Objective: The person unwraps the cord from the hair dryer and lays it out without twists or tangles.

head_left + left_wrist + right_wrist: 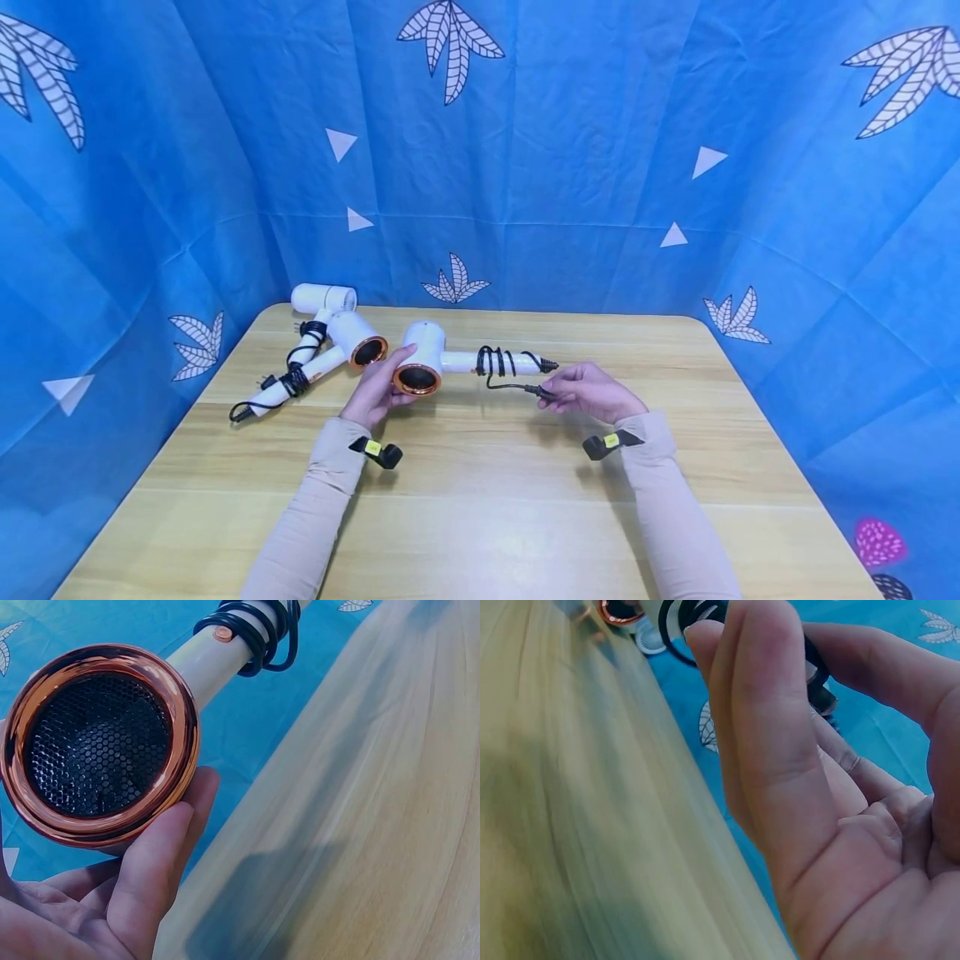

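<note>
My left hand (377, 388) grips the head of a white hair dryer (426, 340) around its barrel, seen close up in the left wrist view with its copper-rimmed mesh end (97, 746) facing the camera. The dryer's handle points right, a black cord (495, 362) wound around it. Off the handle's end, my right hand (588, 392) pinches the plug end (538, 391) of that cord between thumb and fingers. In the right wrist view the fingers (772, 712) partly hide the plug.
Two more white hair dryers lie at the table's back left, one with a copper rim (369, 351) and one behind it (322, 297), both with black cords wrapped on their handles. A blue patterned curtain (585, 167) surrounds the wooden table (487, 533).
</note>
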Demonstrator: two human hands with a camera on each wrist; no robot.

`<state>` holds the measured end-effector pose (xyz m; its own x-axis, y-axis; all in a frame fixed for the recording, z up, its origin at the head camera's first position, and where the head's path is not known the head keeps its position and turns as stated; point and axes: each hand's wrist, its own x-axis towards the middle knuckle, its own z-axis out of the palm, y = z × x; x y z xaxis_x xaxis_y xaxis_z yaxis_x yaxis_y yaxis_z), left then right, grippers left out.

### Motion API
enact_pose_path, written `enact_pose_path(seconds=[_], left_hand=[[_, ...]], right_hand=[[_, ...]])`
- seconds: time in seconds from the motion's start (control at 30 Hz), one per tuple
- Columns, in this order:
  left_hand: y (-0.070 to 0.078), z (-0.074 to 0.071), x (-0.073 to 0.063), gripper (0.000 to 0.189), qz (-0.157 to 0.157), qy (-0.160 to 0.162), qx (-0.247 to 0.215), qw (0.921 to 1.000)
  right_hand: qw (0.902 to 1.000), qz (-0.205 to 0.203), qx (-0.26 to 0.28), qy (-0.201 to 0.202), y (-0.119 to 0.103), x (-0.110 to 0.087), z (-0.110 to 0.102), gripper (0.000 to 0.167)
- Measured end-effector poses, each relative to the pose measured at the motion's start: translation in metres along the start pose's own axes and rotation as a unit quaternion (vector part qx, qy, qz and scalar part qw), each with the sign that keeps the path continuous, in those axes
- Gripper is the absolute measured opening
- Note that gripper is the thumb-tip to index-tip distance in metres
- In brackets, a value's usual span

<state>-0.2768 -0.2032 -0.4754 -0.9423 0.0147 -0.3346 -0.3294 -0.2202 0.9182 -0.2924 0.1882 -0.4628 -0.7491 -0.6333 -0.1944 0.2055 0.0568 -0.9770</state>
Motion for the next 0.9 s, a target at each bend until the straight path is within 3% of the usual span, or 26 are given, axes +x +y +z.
enact_pose_path(seconds=[0.13, 0.47, 0.9], left_hand=[[0.0, 0.001, -0.001, 0.069, 0.0, -0.001, 0.003, 1.0], [0.0, 0.001, -0.001, 0.073, 0.002, -0.008, 0.011, 0.9999], [0.0, 0.003, -0.003, 0.07, 0.004, -0.018, 0.014, 0.9997]], right_hand=[[0.9999, 0.007, -0.005, -0.007, 0.006, 0.001, -0.005, 0.015], [0.9994, 0.021, -0.013, 0.022, 0.015, 0.003, -0.016, 0.017], [0.9942, 0.023, 0.002, 0.105, 0.014, -0.002, -0.021, 0.03]])
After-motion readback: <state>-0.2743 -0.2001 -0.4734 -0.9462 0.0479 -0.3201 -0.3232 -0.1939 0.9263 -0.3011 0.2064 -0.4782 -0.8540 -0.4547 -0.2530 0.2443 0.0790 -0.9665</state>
